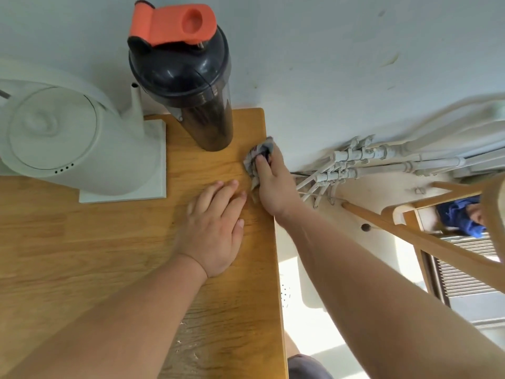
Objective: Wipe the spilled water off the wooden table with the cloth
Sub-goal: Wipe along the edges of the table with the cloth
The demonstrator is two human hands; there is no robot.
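The wooden table (pixel 109 255) fills the lower left of the head view. My right hand (pixel 273 184) grips a small crumpled grey patterned cloth (pixel 255 157) and holds it against the table's far right corner, near the edge. My left hand (pixel 216 228) lies flat on the wood just left of it, fingers straight and spread. No pool of water shows clearly on the wood; the surface near the cloth looks slightly glossy.
A dark shaker bottle (pixel 188 86) with an orange lid stands just behind the cloth. A white kettle (pixel 68 135) on its base sits at the back left. Beyond the table's right edge are white pipes (pixel 355 162) and a wooden chair (pixel 437 228).
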